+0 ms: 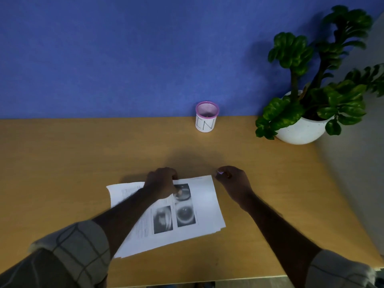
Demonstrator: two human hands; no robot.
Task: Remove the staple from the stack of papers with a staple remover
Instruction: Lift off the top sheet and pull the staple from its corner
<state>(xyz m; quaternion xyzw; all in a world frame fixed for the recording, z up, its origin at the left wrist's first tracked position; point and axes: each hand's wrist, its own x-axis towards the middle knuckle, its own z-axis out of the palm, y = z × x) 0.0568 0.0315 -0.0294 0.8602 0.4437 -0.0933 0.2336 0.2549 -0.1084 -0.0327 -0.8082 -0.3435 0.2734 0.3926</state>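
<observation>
Lying just left of the right hand (232, 179), whose grip is curled round a small, indistinct object, the stack of papers (199, 208) is pressed by the left hand (161, 183).

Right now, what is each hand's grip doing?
Left hand: rests on the stack of papers, fingers curled at its far edge; whether it pinches the sheets cannot be told.
Right hand: curled round a small pinkish object, blurred, likely the staple remover.

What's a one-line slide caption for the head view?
Left hand on the stack of papers on a wooden desk; right hand holds a small object at the stack's far corner.
</observation>
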